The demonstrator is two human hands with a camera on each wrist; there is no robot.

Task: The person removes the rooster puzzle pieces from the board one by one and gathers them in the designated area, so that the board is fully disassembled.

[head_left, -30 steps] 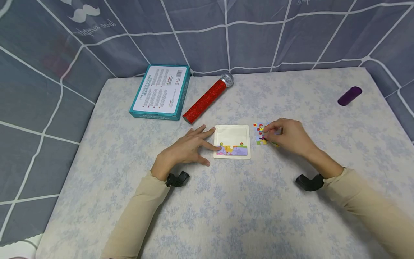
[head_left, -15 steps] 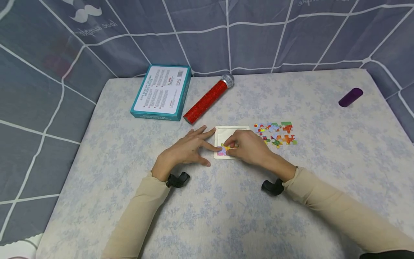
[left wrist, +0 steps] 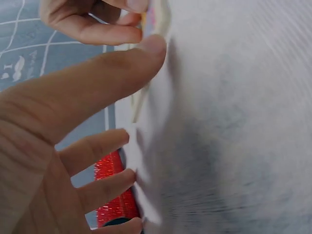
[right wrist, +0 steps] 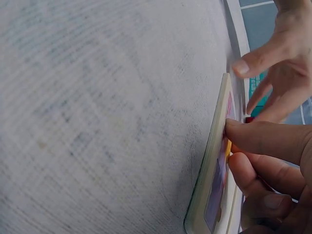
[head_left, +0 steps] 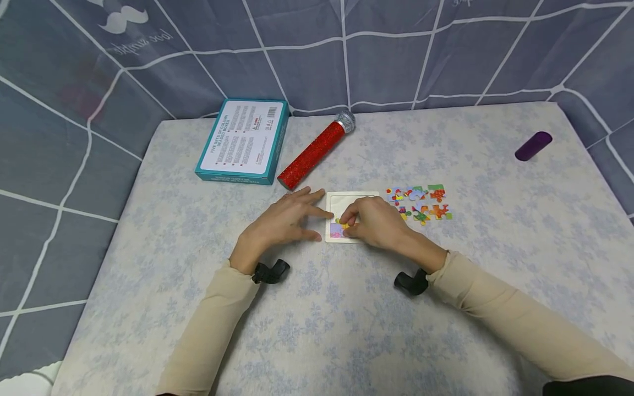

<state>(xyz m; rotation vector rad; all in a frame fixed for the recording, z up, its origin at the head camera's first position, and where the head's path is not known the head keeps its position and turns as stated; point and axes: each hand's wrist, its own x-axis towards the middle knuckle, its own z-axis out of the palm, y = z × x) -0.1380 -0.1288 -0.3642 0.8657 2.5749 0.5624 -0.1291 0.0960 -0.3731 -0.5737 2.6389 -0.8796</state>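
A small cream puzzle tray [head_left: 339, 203] lies mid-table, with purple and pink puzzle pieces [head_left: 337, 233] along its near edge. My left hand [head_left: 284, 220] is spread on its left side, the index fingertip at the tray's edge and the thumb near the lower left corner. Over the tray's lower part, my right hand [head_left: 381, 223] pinches a puzzle piece between thumb and fingers, mostly hidden by them. A yellow-orange patch shows beside that thumb [right wrist: 268, 139] in the right wrist view. Several colourful loose pieces [head_left: 440, 210] lie right of the tray.
Behind the tray lies a red glitter microphone [head_left: 314, 154] with a silver head. A teal and white box [head_left: 245, 140] stands to its left, near the table's back edge. A purple cylinder [head_left: 533, 146] lies at the far right. Grey tile-patterned curtain surrounds the table's back.
My right hand has moved left from the loose pieces to the tray, then stayed there. My left index finger has shifted up slightly from the fitted pieces to the tray's edge.
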